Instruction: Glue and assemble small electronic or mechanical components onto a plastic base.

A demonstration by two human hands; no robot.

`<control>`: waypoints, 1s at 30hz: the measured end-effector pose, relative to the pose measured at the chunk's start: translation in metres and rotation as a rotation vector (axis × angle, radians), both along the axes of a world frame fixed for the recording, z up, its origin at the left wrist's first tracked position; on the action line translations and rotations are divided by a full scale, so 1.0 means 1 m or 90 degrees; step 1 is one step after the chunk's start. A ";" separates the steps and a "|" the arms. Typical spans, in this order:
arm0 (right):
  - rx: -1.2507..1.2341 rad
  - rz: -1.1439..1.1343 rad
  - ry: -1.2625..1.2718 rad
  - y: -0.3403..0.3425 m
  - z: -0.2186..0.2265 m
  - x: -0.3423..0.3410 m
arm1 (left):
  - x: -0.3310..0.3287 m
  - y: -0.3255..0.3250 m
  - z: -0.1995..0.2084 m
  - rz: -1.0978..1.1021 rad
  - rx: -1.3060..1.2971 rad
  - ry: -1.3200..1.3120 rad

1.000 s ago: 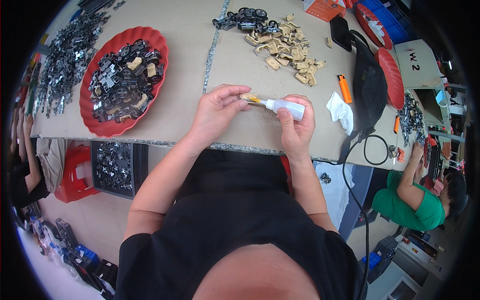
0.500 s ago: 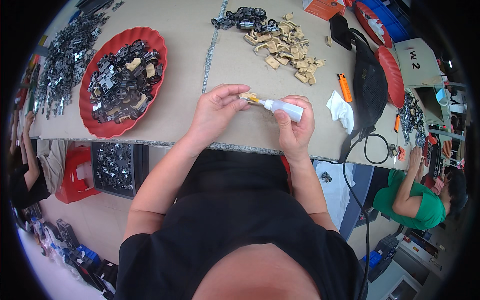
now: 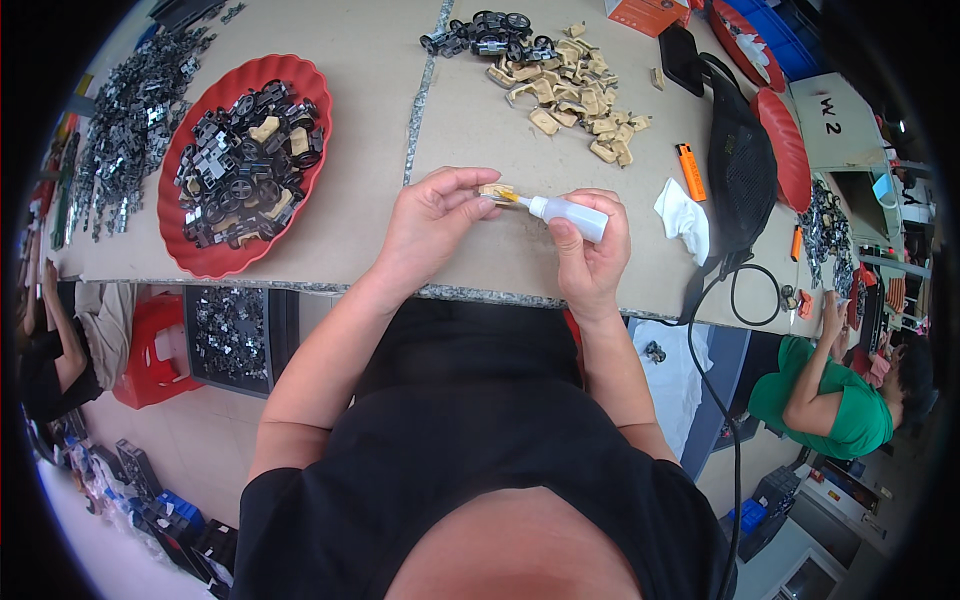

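Between its thumb and fingers, my left hand (image 3: 436, 222) pinches a small beige plastic part (image 3: 494, 189). My right hand (image 3: 592, 256) is wrapped round a white squeeze bottle (image 3: 570, 215) with a yellowish tip. The bottle lies nearly level, its nozzle pointing left and meeting the beige part or coming very close to it. Beyond my hands is a pile of similar beige parts (image 3: 590, 100). Several dark toy-car chassis (image 3: 495, 38) with wheels adjoin that pile. A red scalloped tray (image 3: 172, 215) at the left holds dark chassis mixed with a few beige parts.
Grey metal pieces (image 3: 135, 110) are heaped at the far left. On the right lie an orange lighter (image 3: 690, 172), a crumpled white tissue (image 3: 683, 220), a black phone (image 3: 681, 63) and a black mesh bag (image 3: 740, 170) with a cable. A person in green (image 3: 825, 400) works farther right.
Both hands, the beige part and the bottle stay almost where they were. At the left edge, another person's arm has shifted slightly.
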State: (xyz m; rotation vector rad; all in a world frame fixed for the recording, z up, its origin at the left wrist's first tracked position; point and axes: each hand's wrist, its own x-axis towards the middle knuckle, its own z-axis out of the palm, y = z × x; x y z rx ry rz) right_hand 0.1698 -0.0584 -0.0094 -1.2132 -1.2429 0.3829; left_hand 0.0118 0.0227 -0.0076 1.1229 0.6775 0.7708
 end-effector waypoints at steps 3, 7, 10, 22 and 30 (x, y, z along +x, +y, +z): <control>-0.003 -0.003 -0.010 0.000 0.001 0.000 | 0.000 0.000 -0.001 -0.003 0.003 0.005; 0.001 -0.011 0.000 0.001 0.001 0.000 | 0.000 0.000 -0.003 -0.003 0.009 0.000; 0.017 -0.025 -0.033 0.002 -0.001 0.001 | 0.000 0.000 -0.003 -0.002 0.010 -0.005; 0.023 -0.045 -0.057 0.001 0.000 0.001 | -0.001 0.000 -0.001 0.017 0.026 0.007; 0.013 -0.026 -0.052 0.000 0.000 0.001 | -0.001 0.000 0.001 0.014 0.012 -0.008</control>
